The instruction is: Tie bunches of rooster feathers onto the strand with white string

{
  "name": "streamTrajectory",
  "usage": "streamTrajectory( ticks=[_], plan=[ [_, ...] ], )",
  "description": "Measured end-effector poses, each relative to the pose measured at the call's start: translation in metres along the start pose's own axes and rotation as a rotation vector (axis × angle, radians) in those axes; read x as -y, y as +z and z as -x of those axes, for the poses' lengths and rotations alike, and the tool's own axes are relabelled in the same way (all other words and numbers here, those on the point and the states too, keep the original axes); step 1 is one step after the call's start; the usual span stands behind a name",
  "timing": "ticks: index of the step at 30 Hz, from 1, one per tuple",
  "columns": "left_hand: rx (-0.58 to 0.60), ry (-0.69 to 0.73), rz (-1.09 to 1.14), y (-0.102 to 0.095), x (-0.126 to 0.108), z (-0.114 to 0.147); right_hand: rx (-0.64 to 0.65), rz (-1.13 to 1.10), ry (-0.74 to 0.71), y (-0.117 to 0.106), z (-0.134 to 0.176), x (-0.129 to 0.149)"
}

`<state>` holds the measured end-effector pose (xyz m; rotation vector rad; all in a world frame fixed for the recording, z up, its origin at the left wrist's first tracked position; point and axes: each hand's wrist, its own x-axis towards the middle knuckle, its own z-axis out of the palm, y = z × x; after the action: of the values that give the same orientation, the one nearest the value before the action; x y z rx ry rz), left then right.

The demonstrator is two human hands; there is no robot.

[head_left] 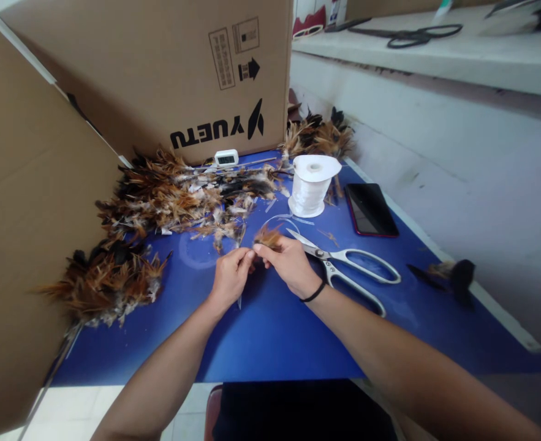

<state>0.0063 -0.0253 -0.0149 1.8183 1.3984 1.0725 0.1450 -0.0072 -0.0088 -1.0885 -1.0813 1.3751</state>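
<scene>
My two hands meet fingertip to fingertip above the blue table. In my right hand a small bunch of brown feathers is pinched, its tips fanning upward. My left hand is closed at the base of the bunch, where a thin white ribbon end hangs below it. The exact grip is hidden by the fingers. A white spool of ribbon stands just beyond, with a loose loop of ribbon curving towards my hands. Large scissors lie partly open beside my right wrist.
Heaps of brown and black feathers cover the back left, with another pile nearer me. Cardboard panels wall the left and back. A phone, a small digital display and loose dark feathers lie around. More scissors rest on the ledge.
</scene>
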Motion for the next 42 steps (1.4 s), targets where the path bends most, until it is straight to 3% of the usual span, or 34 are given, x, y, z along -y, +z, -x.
streamTrajectory(
  ticks=[4,12,20,24,33,42],
  plan=[
    [0.067,-0.045,0.024,-0.0011,-0.0008,0.0,0.0,0.013,-0.013,-0.0009,-0.0002,-0.0009],
    [0.013,-0.098,0.074,-0.0006,0.0024,-0.0006,0.013,0.066,0.02,-0.0016,-0.0012,-0.0011],
    [0.079,-0.319,0.461,0.0014,-0.0009,-0.0019,0.027,0.116,-0.053,-0.0039,-0.0034,-0.0061],
    [0.105,-0.39,0.532,0.0,-0.001,-0.0025,0.022,0.181,-0.073,-0.0049,-0.0047,-0.0082],
    [0.093,-0.407,0.574,-0.0033,-0.0002,-0.0042,0.018,0.255,-0.094,-0.0056,-0.0044,-0.0069],
    [0.045,-0.384,0.583,-0.0043,0.0009,-0.0064,0.082,0.142,-0.071,-0.0042,-0.0027,-0.0027]
  ],
)
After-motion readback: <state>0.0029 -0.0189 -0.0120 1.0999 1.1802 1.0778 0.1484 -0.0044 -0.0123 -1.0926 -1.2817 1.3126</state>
